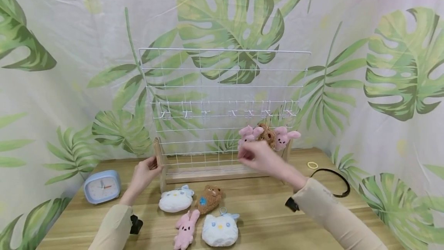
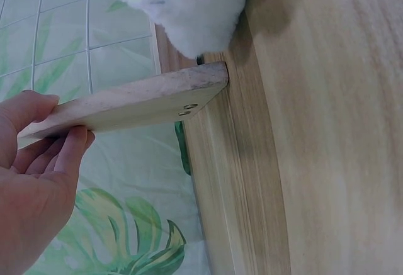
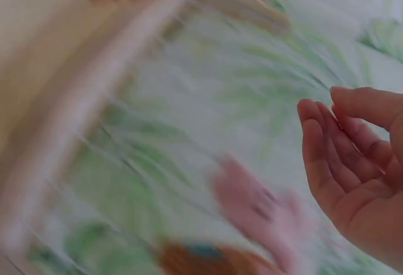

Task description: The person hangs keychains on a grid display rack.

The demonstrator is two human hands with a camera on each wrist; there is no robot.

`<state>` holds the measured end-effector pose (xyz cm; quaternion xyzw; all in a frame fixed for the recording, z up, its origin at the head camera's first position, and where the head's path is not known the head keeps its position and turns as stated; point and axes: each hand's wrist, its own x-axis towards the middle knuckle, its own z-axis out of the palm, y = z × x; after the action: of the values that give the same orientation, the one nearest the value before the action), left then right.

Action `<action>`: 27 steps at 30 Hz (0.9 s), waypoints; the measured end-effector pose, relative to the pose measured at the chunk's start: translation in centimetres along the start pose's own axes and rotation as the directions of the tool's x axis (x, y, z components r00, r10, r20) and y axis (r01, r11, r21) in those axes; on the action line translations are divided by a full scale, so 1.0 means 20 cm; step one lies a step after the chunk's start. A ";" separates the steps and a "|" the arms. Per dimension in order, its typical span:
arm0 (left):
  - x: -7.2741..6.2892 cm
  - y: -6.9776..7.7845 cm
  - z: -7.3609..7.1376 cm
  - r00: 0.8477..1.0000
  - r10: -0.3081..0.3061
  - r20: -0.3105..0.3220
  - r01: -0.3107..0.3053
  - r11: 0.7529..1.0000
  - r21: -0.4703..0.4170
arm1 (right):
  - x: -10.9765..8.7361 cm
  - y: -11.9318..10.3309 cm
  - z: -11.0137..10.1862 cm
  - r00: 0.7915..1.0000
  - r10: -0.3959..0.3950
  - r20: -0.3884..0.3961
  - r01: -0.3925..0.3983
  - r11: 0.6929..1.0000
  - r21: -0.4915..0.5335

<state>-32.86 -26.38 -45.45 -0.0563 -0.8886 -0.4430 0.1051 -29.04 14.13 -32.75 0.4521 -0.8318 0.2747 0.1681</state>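
My left hand point(image 1: 145, 173) pinches the left wooden post point(image 2: 141, 95) of a white wire grid rack point(image 1: 215, 86), thumb on one face and fingers on the other. In front of the rack's right half is my right hand point(image 1: 258, 158), its fingers loosely bent with nothing between them. Beside it, a pink rabbit plush point(image 1: 249, 133), a brown bear plush point(image 1: 266, 135) and another pink rabbit plush point(image 1: 282, 138) hang from hooks. The right wrist view is blurred; a pink rabbit point(image 3: 252, 206) shows left of the hand point(image 3: 356, 162), with part of a bear point(image 3: 211, 259) below.
Before the rack lie two white cat plushes point(image 1: 176, 200) point(image 1: 220, 230), a brown bear point(image 1: 209, 199) and a pink rabbit point(image 1: 186, 230). A blue clock point(image 1: 102, 186) stands left. At right are a yellow ring point(image 1: 312, 165) and black cord point(image 1: 347, 182). Several clear hooks point(image 1: 187, 114) line the grid.
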 end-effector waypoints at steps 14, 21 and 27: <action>0.01 0.00 0.00 1.000 -0.014 0.001 0.014 1.000 -0.001 | -0.12 0.32 0.66 0.890 0.327 0.317 -0.360 0.932 0.050; 0.01 0.02 0.00 1.000 -0.014 0.006 0.014 1.000 0.007 | -0.09 0.34 0.75 0.828 0.413 0.380 -0.462 0.886 0.044; 0.00 0.01 0.00 1.000 -0.018 0.000 0.018 1.000 0.006 | -0.07 0.33 0.77 0.811 0.435 0.392 -0.485 0.874 0.033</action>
<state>-32.80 -26.23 -45.26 -0.0481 -0.8903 -0.4413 0.1013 -34.43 8.55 -47.80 0.2906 -0.9130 0.2705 -0.0944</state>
